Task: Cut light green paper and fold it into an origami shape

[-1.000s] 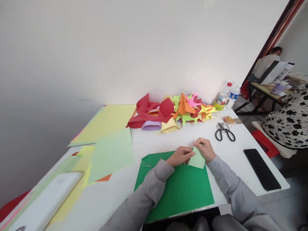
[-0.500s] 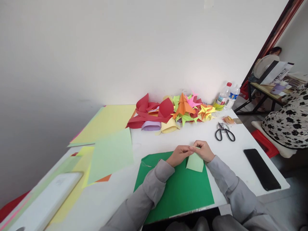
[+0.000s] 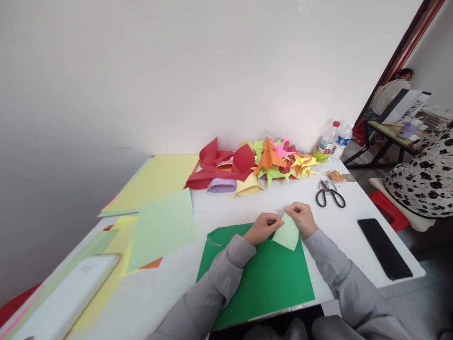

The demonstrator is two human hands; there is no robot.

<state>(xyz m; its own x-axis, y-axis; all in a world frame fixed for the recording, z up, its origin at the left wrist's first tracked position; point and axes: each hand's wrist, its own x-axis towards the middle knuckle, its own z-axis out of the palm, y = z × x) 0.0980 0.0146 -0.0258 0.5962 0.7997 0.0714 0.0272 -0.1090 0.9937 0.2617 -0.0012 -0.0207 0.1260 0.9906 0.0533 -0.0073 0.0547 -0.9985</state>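
A small folded piece of light green paper (image 3: 287, 234) is pinched at its top between both my hands. My left hand (image 3: 262, 226) grips its left upper edge with closed fingers. My right hand (image 3: 301, 218) holds its top right, fingers curled. The paper hangs just above a dark green sheet (image 3: 262, 278) that lies on the white table (image 3: 354, 236) in front of me. Grey sleeves cover both forearms.
A heap of folded coloured paper shapes (image 3: 258, 166) lies by the wall. Black scissors (image 3: 329, 194) and two water bottles (image 3: 333, 140) are at the right, a black phone (image 3: 384, 248) near the right edge. Pale green and yellow sheets (image 3: 161, 208) cover the left. A person in floral cloth (image 3: 423, 179) sits at far right.
The light green paper has turned slightly in my fingers, its lower point now angled down to the right. Both hands stay in nearly the same spot.
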